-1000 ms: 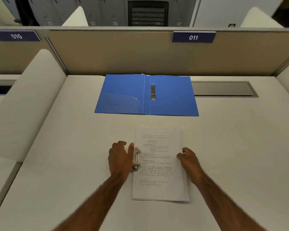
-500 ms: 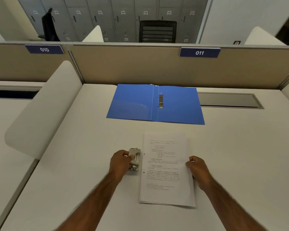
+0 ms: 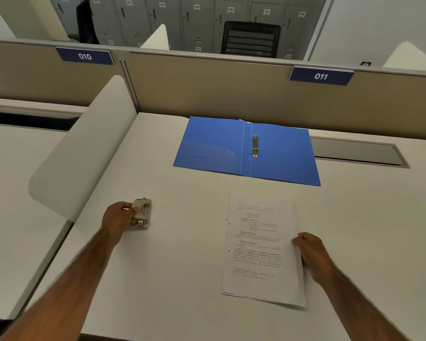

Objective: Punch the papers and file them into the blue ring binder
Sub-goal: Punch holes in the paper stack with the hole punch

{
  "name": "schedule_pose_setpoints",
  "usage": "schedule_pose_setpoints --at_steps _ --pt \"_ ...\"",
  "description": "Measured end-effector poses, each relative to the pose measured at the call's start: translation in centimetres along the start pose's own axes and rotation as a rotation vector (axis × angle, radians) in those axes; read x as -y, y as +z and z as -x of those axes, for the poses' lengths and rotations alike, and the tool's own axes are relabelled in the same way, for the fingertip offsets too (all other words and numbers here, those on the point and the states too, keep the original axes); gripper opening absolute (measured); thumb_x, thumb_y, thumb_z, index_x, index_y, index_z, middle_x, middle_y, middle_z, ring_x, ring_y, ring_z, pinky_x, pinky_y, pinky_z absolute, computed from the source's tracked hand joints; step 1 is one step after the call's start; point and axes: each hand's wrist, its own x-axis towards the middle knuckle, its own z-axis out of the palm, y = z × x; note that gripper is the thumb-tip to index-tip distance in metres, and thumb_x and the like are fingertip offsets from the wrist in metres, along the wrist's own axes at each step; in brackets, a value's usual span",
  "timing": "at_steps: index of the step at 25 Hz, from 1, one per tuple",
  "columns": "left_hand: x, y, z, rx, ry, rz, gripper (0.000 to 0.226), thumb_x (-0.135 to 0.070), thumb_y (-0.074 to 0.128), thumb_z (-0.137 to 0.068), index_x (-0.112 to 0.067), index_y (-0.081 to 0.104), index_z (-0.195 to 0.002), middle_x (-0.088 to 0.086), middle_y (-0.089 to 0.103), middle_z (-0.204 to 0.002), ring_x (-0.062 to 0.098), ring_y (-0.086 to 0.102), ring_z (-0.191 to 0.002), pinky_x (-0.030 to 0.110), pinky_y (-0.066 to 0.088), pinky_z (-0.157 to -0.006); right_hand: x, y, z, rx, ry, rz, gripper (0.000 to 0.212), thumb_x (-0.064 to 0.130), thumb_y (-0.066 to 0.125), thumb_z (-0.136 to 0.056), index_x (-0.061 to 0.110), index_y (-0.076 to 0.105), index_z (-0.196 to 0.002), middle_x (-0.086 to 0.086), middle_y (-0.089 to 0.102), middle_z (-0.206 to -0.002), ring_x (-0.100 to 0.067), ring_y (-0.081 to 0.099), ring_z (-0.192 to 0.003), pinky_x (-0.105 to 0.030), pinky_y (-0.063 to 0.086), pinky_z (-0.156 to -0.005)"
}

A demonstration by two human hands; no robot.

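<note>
A blue ring binder (image 3: 214,146) lies open flat at the back of the white desk, its metal ring mechanism (image 3: 255,145) on the right half. A stack of printed papers (image 3: 261,244) lies in front of it, with two punched holes along its left edge. My right hand (image 3: 310,249) grips the stack's right edge. My left hand (image 3: 119,217) holds a beige hole punch (image 3: 142,213) well to the left of the papers, near the desk's left side.
A white curved divider (image 3: 84,153) stands along the left edge of the desk. A tan partition (image 3: 219,92) with labels 010 and 011 closes the back. A grey cable tray (image 3: 354,151) lies recessed to the right of the binder.
My left hand has drawn the hole punch off the papers' left edge and carried it leftward. The punched holes now show. My right hand stays on the stack's right edge.
</note>
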Motion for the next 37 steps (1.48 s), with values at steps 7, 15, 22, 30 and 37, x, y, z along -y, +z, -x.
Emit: schedule_pose_setpoints --at_steps 7,15,22,30,37 --pt "0.6 -0.3 0.7 -0.253 0.191 -0.279 0.034 -0.022 0.068 -0.088 -0.011 0.063 -0.120 0.013 0.066 -0.111 0.030 0.064 -0.094 0.042 0.051 -0.085 1.3 0.6 1.7 0.029 0.009 -0.020 0.009 0.006 0.067 -0.088 0.003 0.067 -0.096 -0.019 0.075 -0.099 -0.039 0.072 -0.092 -0.051 0.058 -0.080" --pt "-3.3 11.5 14.2 0.706 0.115 0.113 0.058 -0.042 0.068 -0.089 -0.023 0.048 -0.140 -0.004 0.062 -0.131 0.009 0.066 -0.106 0.022 0.050 -0.087 3.8 -0.4 5.9 0.106 -0.032 -0.223 0.018 0.007 0.063 -0.094 0.000 0.064 -0.110 -0.018 0.075 -0.107 -0.035 0.071 -0.091 -0.042 0.058 -0.076" --pt "-5.5 17.3 17.7 0.943 -0.059 0.406 0.037 -0.026 0.061 -0.097 -0.011 0.061 -0.131 0.011 0.071 -0.123 0.032 0.068 -0.113 0.054 0.049 -0.102 4.4 -3.1 5.6 0.177 -0.103 -0.335 0.018 0.009 0.061 -0.095 0.001 0.062 -0.111 -0.017 0.074 -0.110 -0.037 0.070 -0.095 -0.051 0.058 -0.087" --pt "-6.1 21.2 20.6 0.758 -0.074 0.333 0.032 -0.028 0.060 -0.098 -0.013 0.065 -0.126 0.010 0.074 -0.116 0.031 0.071 -0.105 0.053 0.053 -0.097 3.0 -4.6 3.4 0.283 -0.071 -0.303 0.021 0.003 0.054 -0.095 0.010 0.067 -0.111 -0.010 0.077 -0.107 -0.033 0.075 -0.095 -0.051 0.059 -0.087" --pt "-7.0 23.3 16.9 0.446 0.149 -0.138 0.031 -0.037 0.045 -0.103 -0.015 0.065 -0.115 0.002 0.072 -0.116 0.016 0.070 -0.095 0.035 0.057 -0.092 2.9 -3.5 1.7 0.217 -0.027 -0.221 0.022 0.007 0.053 -0.097 0.018 0.067 -0.110 -0.002 0.077 -0.107 -0.025 0.076 -0.091 -0.044 0.062 -0.081"
